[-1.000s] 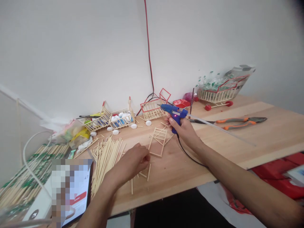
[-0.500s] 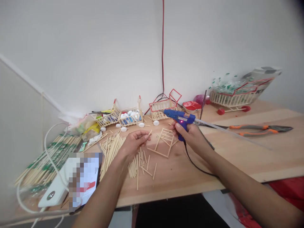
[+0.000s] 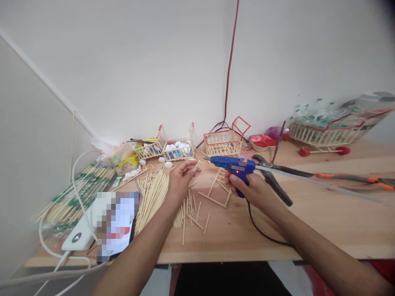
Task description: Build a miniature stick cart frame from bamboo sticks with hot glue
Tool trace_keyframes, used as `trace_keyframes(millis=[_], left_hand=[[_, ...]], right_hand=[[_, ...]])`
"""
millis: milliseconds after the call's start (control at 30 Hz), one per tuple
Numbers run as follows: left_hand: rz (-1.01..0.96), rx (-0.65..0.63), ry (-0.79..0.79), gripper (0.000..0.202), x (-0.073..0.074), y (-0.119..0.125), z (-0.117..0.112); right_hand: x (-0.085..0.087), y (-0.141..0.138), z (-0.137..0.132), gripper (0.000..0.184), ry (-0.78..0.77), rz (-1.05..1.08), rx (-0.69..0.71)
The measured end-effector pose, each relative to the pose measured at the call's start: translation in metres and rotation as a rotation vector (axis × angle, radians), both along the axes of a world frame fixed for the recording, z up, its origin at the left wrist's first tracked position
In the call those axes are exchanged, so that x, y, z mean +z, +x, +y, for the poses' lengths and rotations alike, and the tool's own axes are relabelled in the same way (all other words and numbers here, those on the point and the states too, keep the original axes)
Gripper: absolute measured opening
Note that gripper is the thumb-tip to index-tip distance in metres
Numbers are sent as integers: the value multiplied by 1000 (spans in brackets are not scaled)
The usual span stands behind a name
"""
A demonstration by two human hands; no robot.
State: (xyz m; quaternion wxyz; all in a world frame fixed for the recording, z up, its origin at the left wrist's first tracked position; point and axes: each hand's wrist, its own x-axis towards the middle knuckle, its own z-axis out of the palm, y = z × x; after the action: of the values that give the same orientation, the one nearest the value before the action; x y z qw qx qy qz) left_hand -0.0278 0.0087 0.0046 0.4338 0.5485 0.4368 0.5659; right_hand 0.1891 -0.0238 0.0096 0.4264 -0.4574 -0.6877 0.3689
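My right hand [image 3: 243, 185] is wrapped round the handle of a blue hot glue gun [image 3: 233, 165], whose red light glows. A clear glue stick [image 3: 286, 174] juts from its back end, and its nozzle points left. My left hand [image 3: 182, 176] pinches a short wooden stick [image 3: 196, 165] just left of the nozzle; a small gap seems to lie between them. Below the gun rests a partly built stick frame [image 3: 212, 198], partly hidden by the gun and my right hand. Short cut sticks [image 3: 197, 223] and a pile of longer sticks [image 3: 152, 197] lie by my left forearm.
Small stick carts [image 3: 178, 154] and a red-rimmed stick basket [image 3: 222, 149] line the wall. A red paint dish [image 3: 262, 142], pliers [image 3: 345, 176] and a larger loaded cart [image 3: 327, 135] stand right. At left are bundled sticks [image 3: 80, 193], a power bank [image 3: 78, 236] and a tablet [image 3: 119, 230].
The view has shifted, so most things sit further right or left in it. The glue gun's nozzle has come lower, nearer the level of the stick in my left hand. Both holds are unchanged.
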Motion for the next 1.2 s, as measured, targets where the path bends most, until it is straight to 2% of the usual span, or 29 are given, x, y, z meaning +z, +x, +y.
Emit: trace_keyframes(millis=[233, 733, 1200], left_hand=[[8, 70, 23, 17, 2, 1, -2], [72, 83, 57, 14, 2, 2, -1], [79, 78, 59, 15, 2, 3, -2]], right_hand=[[1, 1, -3, 40, -14, -86, -28], [11, -3, -8, 40, -28, -153, -69], [6, -1, -6, 39, 27, -200, -62]])
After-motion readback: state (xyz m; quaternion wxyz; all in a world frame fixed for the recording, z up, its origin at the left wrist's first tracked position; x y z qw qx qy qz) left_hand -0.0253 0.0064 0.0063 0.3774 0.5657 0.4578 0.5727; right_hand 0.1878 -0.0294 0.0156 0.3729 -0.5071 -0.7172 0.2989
